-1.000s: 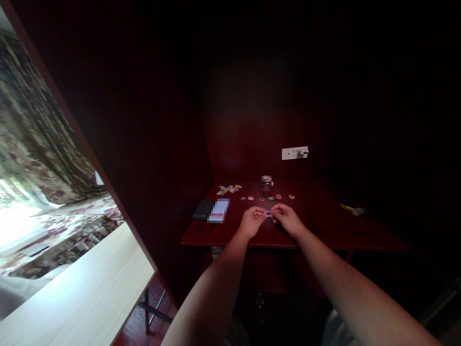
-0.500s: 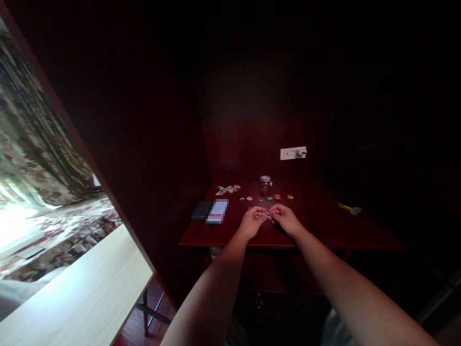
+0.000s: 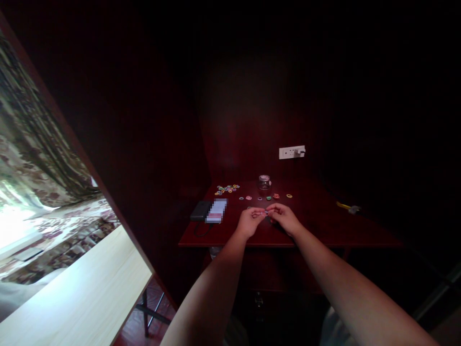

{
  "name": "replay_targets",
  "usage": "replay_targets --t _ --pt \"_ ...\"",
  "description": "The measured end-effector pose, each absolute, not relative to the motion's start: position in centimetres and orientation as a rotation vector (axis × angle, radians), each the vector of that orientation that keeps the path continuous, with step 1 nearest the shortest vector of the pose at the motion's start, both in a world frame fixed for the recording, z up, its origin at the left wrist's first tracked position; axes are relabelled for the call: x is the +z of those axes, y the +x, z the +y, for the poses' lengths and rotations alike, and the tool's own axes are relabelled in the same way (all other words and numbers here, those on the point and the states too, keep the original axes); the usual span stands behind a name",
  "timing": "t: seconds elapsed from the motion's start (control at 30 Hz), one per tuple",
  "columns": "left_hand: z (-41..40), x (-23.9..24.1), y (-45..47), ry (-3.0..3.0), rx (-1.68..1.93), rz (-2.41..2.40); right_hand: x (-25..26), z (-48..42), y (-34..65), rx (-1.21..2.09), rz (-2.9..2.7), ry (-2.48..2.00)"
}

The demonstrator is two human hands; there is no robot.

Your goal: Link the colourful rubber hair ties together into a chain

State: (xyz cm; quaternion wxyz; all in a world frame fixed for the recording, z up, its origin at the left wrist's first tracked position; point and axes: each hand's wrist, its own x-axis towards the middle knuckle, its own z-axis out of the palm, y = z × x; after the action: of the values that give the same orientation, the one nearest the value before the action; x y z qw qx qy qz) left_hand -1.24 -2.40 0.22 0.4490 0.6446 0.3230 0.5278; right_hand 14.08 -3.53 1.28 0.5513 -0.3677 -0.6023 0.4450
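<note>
Close together above the dark red desk (image 3: 324,226), my left hand (image 3: 250,220) and my right hand (image 3: 284,217) pinch a small pale hair tie (image 3: 266,212) between their fingertips. Fingers cover most of it, and its colour looks bluish or lilac. Just beyond my hands runs a row of small hair ties: a blue one (image 3: 241,198), pink ones (image 3: 248,198), a purple one (image 3: 260,198), green ones (image 3: 268,198), reddish ones (image 3: 276,196) and a yellow one (image 3: 289,196). Another tie lies partly hidden behind my left hand.
A loose pile of mixed hair ties (image 3: 227,189) lies at the back left. Behind the row stands a clear jar (image 3: 264,182). A black power bank (image 3: 200,210) and a phone (image 3: 216,210) sit left, a yellow-handled tool (image 3: 348,207) right. A socket strip (image 3: 291,152) is on the wall.
My fingertips have shifted slightly on the hair tie, and less of it shows between them. The whole view has moved a little; the things on the desk stay in place.
</note>
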Motion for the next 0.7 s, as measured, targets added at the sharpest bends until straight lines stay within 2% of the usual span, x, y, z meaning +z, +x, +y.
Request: replay_targets --t 0.7 --pt "-2.35 0.2 -1.27 1.535 1.34 0.815 1.35 -3.62 14.05 0.931 -1.512 -1.003"
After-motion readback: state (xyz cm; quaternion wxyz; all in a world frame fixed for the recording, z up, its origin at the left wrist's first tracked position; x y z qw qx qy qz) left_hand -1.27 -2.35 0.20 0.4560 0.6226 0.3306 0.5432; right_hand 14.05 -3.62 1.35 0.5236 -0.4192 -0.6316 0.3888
